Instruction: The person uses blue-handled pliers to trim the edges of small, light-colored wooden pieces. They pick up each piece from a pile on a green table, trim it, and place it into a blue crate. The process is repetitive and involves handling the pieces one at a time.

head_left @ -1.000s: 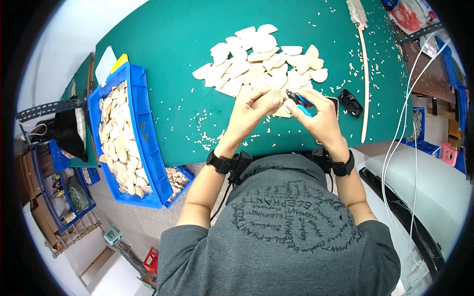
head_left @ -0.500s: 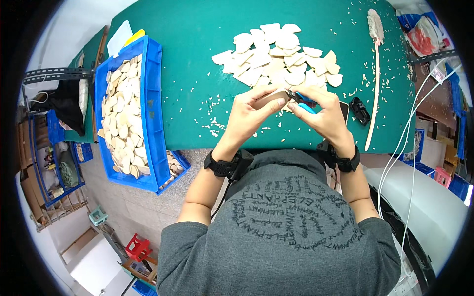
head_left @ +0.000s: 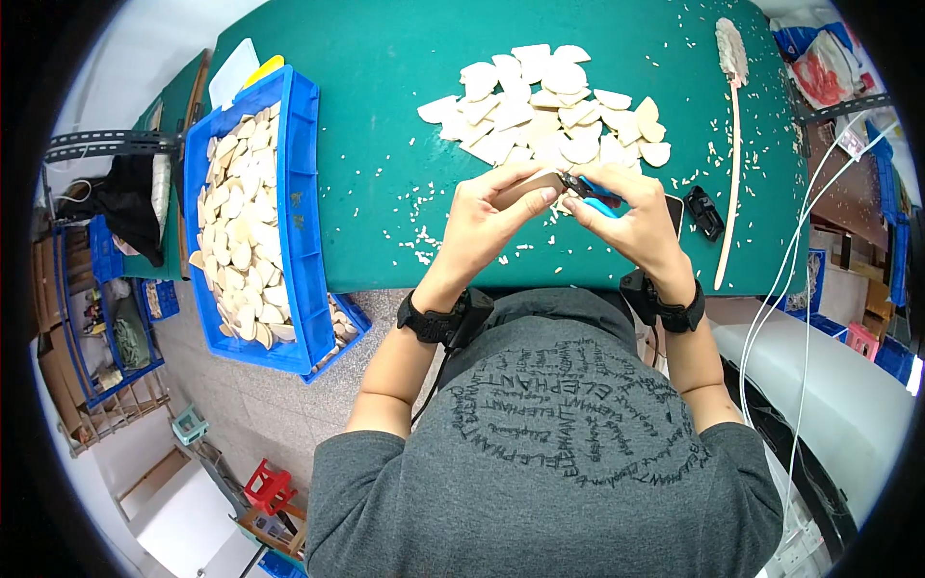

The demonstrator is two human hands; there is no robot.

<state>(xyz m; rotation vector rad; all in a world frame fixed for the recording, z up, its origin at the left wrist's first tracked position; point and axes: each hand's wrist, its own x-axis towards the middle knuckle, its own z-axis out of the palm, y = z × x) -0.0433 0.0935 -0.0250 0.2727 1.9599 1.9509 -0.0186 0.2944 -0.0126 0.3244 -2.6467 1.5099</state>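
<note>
Between the thumb and fingers of my left hand (head_left: 482, 210) is a flat cream-coloured piece (head_left: 528, 184) with a rounded edge. My right hand (head_left: 638, 210) is closed around nippers with blue handles (head_left: 603, 205). Their dark jaws meet the right end of the piece; whether they bite into it is too small to tell. Just beyond both hands lies a loose pile of similar cream half-round pieces (head_left: 549, 120) on the green table (head_left: 385, 87). Small pale trimmings are scattered on the cloth around my hands.
A blue crate (head_left: 306, 222) full of cream pieces stands left, with another container of pieces (head_left: 344, 328) below it. At right lie a long-handled brush (head_left: 731, 173), a black object (head_left: 703, 214) and a phone-like slab (head_left: 673, 214). White cables (head_left: 792, 241) hang beyond the right edge.
The jaws of the nippers have shifted slightly against the piece, and my right fingers have moved a little. Both hands keep their hold; the view has shifted slightly.
</note>
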